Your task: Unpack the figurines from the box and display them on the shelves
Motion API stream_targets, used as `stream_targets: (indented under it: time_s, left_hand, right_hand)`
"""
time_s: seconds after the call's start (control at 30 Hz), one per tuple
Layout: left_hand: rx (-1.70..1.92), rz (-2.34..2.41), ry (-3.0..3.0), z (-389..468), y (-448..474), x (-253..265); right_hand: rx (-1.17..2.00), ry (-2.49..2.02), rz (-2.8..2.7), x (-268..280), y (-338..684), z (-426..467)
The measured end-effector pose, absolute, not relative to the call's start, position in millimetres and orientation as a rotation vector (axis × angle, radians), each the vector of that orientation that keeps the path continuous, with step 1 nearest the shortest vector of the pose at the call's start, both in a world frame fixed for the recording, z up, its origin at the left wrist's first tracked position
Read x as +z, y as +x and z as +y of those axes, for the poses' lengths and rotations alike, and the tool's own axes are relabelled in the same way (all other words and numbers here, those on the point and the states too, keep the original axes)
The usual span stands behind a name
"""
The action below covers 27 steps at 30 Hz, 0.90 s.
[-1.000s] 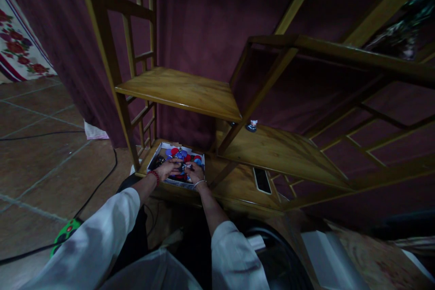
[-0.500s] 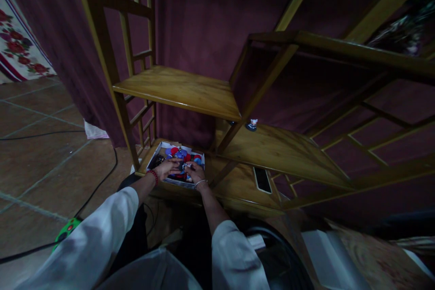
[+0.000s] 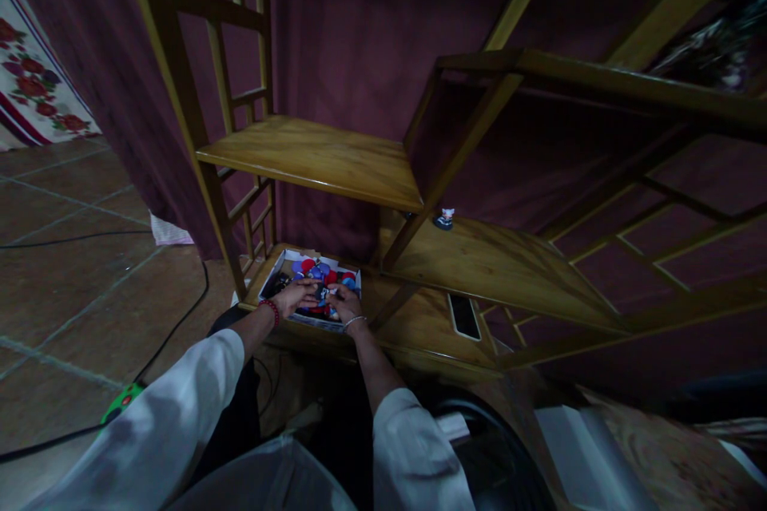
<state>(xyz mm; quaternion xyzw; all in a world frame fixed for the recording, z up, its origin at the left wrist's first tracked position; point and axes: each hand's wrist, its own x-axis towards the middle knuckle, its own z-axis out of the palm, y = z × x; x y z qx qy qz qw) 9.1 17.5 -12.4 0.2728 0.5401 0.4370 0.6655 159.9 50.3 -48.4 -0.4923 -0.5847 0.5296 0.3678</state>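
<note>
A shallow white box point(image 3: 358, 284) on the bottom shelf holds several small red, blue, purple and black pieces point(image 3: 307, 264). Over it, my left hand point(image 3: 295, 297) and my right hand point(image 3: 346, 303) face each other with fingers bent inward. Between their fingertips is a small dark piece with white parts point(image 3: 323, 293); its exact kind is too small to make out. Both hands appear closed on this piece, the left from its left side and the right from its right. A red bead bracelet circles my left wrist, a pale one my right.
A small white-and-dark figurine point(image 3: 444, 218) stands on the middle-right shelf point(image 3: 509, 263). Lower down lies a dark-screened phone point(image 3: 463, 316). An upper shelf board point(image 3: 317, 160) overhangs the box. A green power strip point(image 3: 123, 401) and black cables lie on the floor at left.
Both hands stay over the box with the small dark piece between them; its white parts show a little more plainly. The view has shifted very slightly.
</note>
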Motion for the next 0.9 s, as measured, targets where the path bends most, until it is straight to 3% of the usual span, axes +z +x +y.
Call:
stream_targets:
  time_s: [0.9]
  left_hand:
    - [1.029,1.253,0.578,11,12,1]
  right_hand:
    - [1.296,-1.259,-1.508,-47,160,49]
